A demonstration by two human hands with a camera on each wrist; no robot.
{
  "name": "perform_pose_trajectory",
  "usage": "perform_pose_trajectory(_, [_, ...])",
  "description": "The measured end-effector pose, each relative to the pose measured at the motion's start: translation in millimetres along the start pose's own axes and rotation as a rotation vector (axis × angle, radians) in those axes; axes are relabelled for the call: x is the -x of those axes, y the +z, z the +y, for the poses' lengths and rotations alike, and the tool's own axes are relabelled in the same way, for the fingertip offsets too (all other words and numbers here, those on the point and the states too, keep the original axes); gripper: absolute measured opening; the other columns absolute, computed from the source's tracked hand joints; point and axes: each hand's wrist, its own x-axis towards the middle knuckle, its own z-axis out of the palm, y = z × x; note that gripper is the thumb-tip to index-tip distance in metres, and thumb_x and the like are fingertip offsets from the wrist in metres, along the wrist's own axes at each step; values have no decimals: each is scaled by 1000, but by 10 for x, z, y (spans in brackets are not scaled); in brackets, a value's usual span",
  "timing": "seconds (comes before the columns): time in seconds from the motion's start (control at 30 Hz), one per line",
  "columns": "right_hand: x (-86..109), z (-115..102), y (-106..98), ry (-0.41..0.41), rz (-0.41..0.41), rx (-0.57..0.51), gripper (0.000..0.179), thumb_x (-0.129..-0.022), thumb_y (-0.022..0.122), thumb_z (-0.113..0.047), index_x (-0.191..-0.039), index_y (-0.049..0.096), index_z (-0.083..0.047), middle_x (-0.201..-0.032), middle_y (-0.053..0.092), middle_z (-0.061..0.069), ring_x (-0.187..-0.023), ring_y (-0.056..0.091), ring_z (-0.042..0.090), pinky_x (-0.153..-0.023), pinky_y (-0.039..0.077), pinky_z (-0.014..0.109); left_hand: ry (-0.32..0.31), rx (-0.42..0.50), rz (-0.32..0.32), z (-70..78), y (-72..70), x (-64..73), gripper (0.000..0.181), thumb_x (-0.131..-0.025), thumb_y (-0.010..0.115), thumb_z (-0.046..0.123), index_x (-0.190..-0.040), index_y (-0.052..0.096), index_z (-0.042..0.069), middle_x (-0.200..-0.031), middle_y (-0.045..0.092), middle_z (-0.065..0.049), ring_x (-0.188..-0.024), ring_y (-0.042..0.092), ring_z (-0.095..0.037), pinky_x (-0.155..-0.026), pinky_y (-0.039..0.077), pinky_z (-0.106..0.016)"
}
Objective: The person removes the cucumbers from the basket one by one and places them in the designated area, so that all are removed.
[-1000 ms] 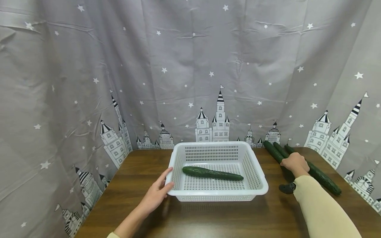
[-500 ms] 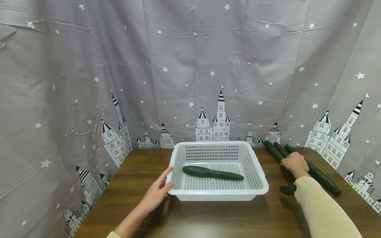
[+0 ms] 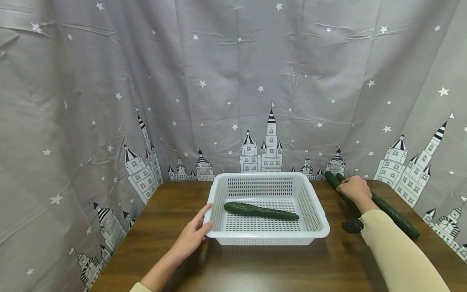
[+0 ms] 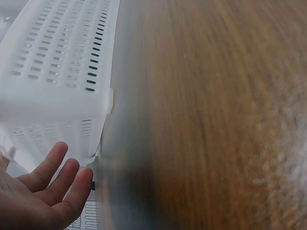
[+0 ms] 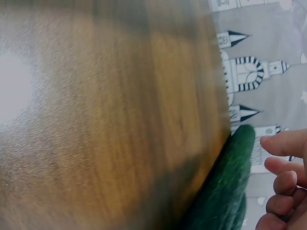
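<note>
A white perforated plastic basket [image 3: 268, 234] stands mid-table with one cucumber [image 3: 260, 211] lying inside it. My left hand [image 3: 191, 231] rests at the basket's near left corner, thumb and index finger touching the rim. In the left wrist view, the other fingers [image 4: 79, 184] extend loosely beside the basket's outer wall. My right hand [image 3: 354, 188] is over several cucumbers at the table's right, partly covering them. The right wrist view shows a cucumber [image 5: 225, 187] beside its bent fingers [image 5: 280, 203], with nothing seen in their grasp. The leftmost cucumber [image 3: 331, 178] and rightmost cucumber [image 3: 397, 217] show past the hand.
The brown wooden table [image 3: 175, 202] ends at a grey curtain [image 3: 204, 121] printed with castles and stars. A black wrist strap [image 3: 352, 226] sits at the right sleeve's cuff.
My right hand has shifted a little back and to the left over the cucumbers. The left hand, the basket and the cucumber in it stay put.
</note>
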Motion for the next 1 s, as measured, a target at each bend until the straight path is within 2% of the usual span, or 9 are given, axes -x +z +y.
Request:
perform_pose_trajectory(0.3, [-38, -198, -52, -110, -23, 0, 44, -90, 67, -27, -120, 69, 5, -131, 58, 34, -114, 55, 56, -86, 51, 60, -6, -6, 7, -13, 5, -22, 59, -100, 62, 23, -154, 41, 31, -127, 67, -16, -93, 62, -17, -73, 49, -32])
perform_pose_trajectory(0.6, [-36, -404, -58, -145, -62, -91, 38, -87, 71, -24, -113, 74, 3, -131, 59, 33, -118, 54, 53, -95, 48, 60, -6, 9, -4, -17, 2, -20, 59, -100, 62, 25, -155, 40, 30, -130, 65, -18, -96, 62, -18, -74, 49, -35])
perform_pose_trajectory(0.83, [-59, -573, -81, -165, -132, -187, 42, -90, 68, -25, -121, 70, 4, -140, 52, 33, -129, 45, 53, -103, 42, 61, -7, 25, -1, -16, -2, -10, 60, -100, 62, 24, -155, 40, 30, -131, 65, -18, -95, 63, -17, -74, 49, -34])
perform_pose_trajectory(1.0, [-17, -696, -102, -188, -183, -221, 46, -92, 68, -26, -127, 66, 4, -140, 53, 32, -129, 46, 52, -102, 43, 61, -8, 31, -6, -8, -3, -6, 59, -100, 61, 24, -155, 39, 31, -131, 65, -18, -95, 63, -17, -74, 49, -34])
